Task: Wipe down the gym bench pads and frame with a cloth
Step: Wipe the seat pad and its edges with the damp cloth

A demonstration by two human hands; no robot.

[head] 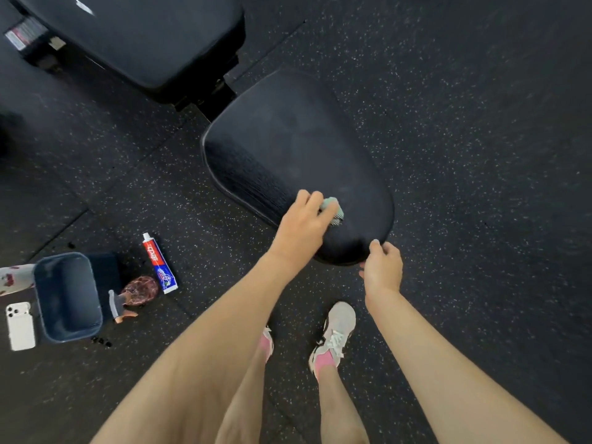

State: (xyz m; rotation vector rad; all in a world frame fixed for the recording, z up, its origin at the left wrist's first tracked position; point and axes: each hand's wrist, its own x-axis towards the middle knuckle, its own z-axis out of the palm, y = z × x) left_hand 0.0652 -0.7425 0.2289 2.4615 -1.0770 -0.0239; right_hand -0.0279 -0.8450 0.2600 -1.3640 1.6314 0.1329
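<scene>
The black seat pad [298,149] of the gym bench fills the middle of the view, with the larger back pad [144,36] behind it at the upper left. My left hand [304,225] presses a small pale green cloth [333,208] onto the near end of the seat pad; only a corner of the cloth shows past my fingers. My right hand [382,267] grips the near right edge of the seat pad, thumb on top and fingers curled under the rim. The black frame joint [217,97] shows between the two pads.
On the speckled rubber floor [464,155] at the left lie a dark blue bin [69,299], a toothpaste tube [159,262], a spray bottle [128,299] and a white phone [20,326]. My feet in light sneakers [334,331] stand just below the seat pad.
</scene>
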